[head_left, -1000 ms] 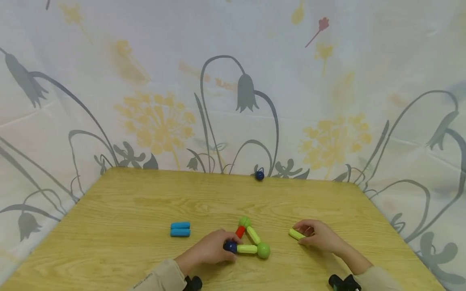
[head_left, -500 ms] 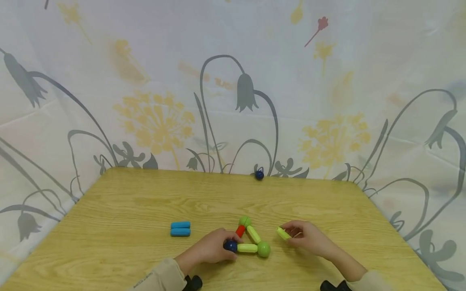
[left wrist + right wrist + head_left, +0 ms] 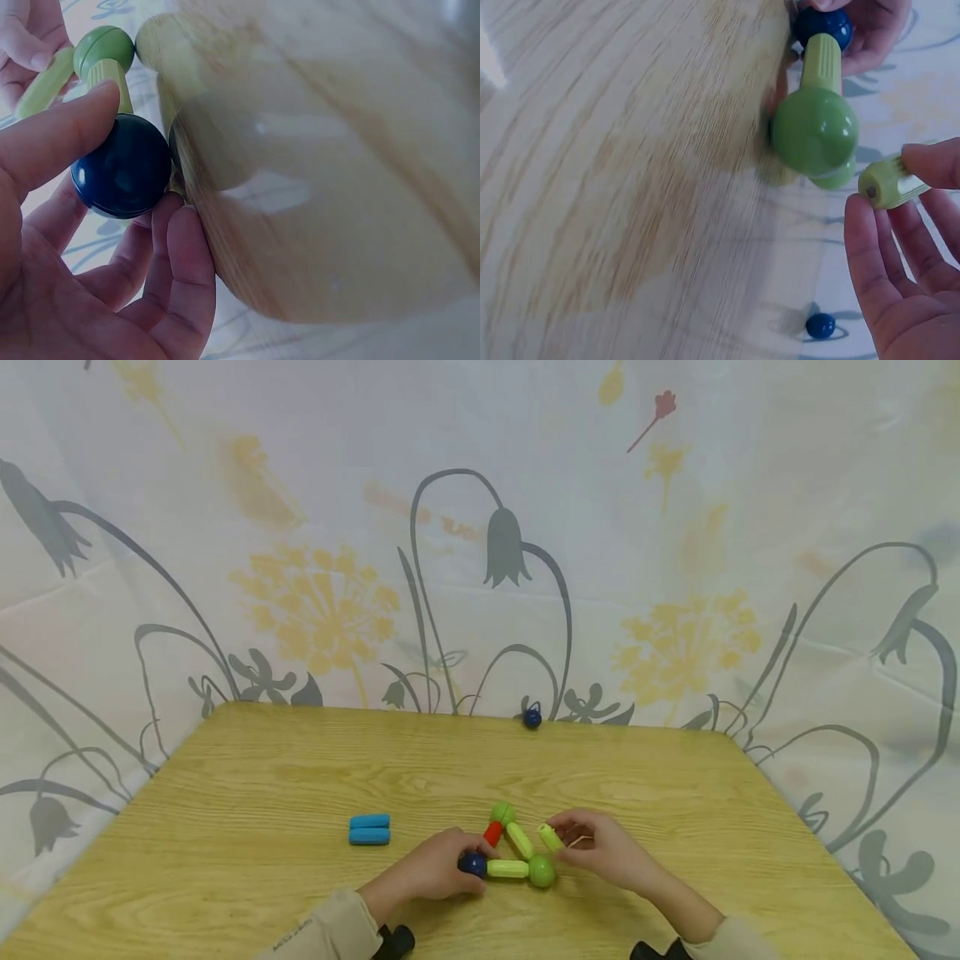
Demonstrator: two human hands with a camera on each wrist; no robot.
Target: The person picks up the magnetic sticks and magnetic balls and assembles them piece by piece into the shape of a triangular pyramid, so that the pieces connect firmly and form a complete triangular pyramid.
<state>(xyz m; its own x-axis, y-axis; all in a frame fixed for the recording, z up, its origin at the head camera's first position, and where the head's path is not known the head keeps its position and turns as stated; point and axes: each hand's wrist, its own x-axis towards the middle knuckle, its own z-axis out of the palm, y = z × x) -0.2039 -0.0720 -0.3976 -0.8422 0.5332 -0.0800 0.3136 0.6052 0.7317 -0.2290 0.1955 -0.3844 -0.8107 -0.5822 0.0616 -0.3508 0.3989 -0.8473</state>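
A flat triangle of ball-and-rod toy pieces lies on the table. At its left corner is a dark blue ball (image 3: 472, 865), which my left hand (image 3: 435, 868) holds between thumb and fingers. One green ball (image 3: 502, 812) forms the far corner, another green ball (image 3: 542, 871) the right one. A red rod (image 3: 492, 833) and two yellow-green rods, a front rod (image 3: 508, 869) and a right-side rod (image 3: 519, 841), join the balls. Just right of the triangle, my right hand (image 3: 606, 852) pinches a loose yellow-green rod (image 3: 889, 182) above the table, apart from the green balls.
Two blue rods (image 3: 370, 837) lie side by side on the wooden table (image 3: 262, 793), left of the triangle. Another dark blue ball (image 3: 532, 718) sits at the table's far edge, before a flower-patterned cloth (image 3: 600, 527).
My right hand has carried the yellow-green rod leftward, close to the triangle's right side, and the rod has turned steeper. My left hand stays on the dark blue ball.
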